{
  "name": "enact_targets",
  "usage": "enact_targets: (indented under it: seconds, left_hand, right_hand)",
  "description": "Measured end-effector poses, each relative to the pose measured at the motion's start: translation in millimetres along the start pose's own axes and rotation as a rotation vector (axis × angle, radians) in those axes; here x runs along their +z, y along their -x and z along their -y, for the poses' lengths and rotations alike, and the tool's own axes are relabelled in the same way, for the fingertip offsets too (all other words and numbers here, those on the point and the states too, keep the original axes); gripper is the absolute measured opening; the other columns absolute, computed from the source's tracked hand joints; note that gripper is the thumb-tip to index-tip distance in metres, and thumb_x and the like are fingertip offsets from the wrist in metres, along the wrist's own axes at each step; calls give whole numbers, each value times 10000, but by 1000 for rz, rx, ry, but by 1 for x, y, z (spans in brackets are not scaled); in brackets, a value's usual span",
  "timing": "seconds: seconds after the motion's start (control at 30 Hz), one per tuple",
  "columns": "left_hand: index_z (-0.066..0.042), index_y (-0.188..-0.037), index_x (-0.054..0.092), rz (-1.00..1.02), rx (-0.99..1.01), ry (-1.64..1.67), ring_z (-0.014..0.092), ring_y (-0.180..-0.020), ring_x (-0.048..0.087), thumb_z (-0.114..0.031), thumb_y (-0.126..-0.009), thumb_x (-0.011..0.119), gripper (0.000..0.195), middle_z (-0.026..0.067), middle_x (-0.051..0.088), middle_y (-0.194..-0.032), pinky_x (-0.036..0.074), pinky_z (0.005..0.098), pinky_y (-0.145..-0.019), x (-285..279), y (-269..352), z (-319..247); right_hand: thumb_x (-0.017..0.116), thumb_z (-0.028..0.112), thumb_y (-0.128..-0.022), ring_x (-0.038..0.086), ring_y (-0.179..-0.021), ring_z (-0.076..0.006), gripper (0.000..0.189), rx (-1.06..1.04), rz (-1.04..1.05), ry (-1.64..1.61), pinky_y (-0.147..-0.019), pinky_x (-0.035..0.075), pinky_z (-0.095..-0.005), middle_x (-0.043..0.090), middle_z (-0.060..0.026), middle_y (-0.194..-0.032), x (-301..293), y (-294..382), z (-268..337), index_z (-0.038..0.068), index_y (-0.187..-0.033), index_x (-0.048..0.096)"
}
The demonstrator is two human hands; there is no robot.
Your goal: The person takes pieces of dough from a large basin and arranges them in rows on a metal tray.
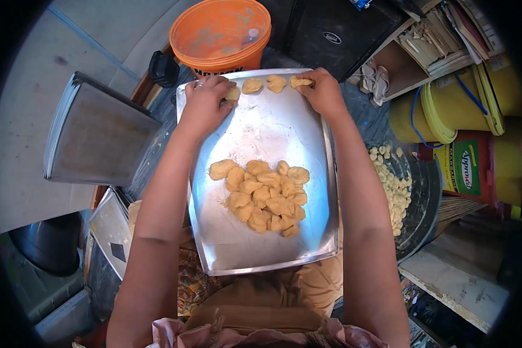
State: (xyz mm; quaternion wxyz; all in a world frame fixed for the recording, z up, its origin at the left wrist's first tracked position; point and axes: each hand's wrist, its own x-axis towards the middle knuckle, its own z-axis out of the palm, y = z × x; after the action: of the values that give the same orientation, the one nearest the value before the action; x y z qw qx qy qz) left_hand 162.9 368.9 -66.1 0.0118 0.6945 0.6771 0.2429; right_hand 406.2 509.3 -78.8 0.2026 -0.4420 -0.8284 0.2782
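Note:
A metal baking tray (261,130) lies before me over my lap. At its far left corner my left hand (209,102) has its fingers on a flattened dough piece (232,94). My right hand (324,92) pinches another dough piece (300,82) near the far right corner. Between the hands, two flattened pieces, a left one (252,85) and a right one (276,83), lie in a row along the far edge. A heap of yellowish dough pieces (267,195), some overlapping, covers part of the tray's nearer half.
An orange bucket (219,39) stands beyond the tray. To the right are a dark round basin (422,209) holding many small dough lumps (391,191) and stacked yellow buckets (456,100). A stack of trays (104,130) leans at left. A black speaker-like box (348,35) stands behind.

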Motion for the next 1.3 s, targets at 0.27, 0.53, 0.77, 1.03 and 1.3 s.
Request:
enact_targets:
  seconds: [0.27, 0.53, 0.77, 1.03, 1.3]
  left_hand:
    - [-130, -1086, 699, -80, 25, -102, 234, -1107, 545, -258, -823, 694, 293, 37, 646, -1092, 312, 440, -961, 15, -2, 12]
    - [-102, -1147, 658, 212, -276, 312, 310, -1023, 585, -243, -770, 733, 410, 134, 633, -1029, 444, 399, -894, -42, 56, 2]
    - [-43, -1070, 677, 407, -257, 402, 242, -890, 655, 3, -723, 707, 351, 132, 663, -982, 513, 338, -777, -37, 93, -4]
    - [7, -1100, 652, -71, -242, 362, 264, -791, 632, -27, -748, 719, 359, 159, 637, -926, 507, 356, -737, -16, 53, 20]
    - [-6, -1057, 668, -111, -311, 248, 342, -961, 606, -92, -732, 732, 343, 148, 595, -1079, 479, 412, -849, -2, 59, 24]
  right_hand:
    - [579, 63, -818, 548, -1152, -357, 527, -255, -323, 499, -991, 437, -409, 550, -158, -1324, 36, 10, -13, 105, -1342, 539]
    - [655, 150, -776, 621, -974, -332, 363, -154, 344, -108, -867, 490, -389, 622, -160, -1084, 26, 77, 73, 40, -1122, 626]
    - [668, 150, -725, 670, -781, -296, 176, -113, 445, -147, -731, 523, -364, 688, -160, -803, 41, 70, 94, 42, -857, 707]
    - [680, 107, -781, 632, -930, -316, 196, -251, -79, -60, -806, 509, -399, 639, -152, -1008, 81, 32, 122, 36, -964, 685]
    - [752, 143, -667, 613, -984, -331, 329, -221, 565, -42, -882, 486, -402, 632, -147, -999, 55, 105, 120, 90, -986, 689]
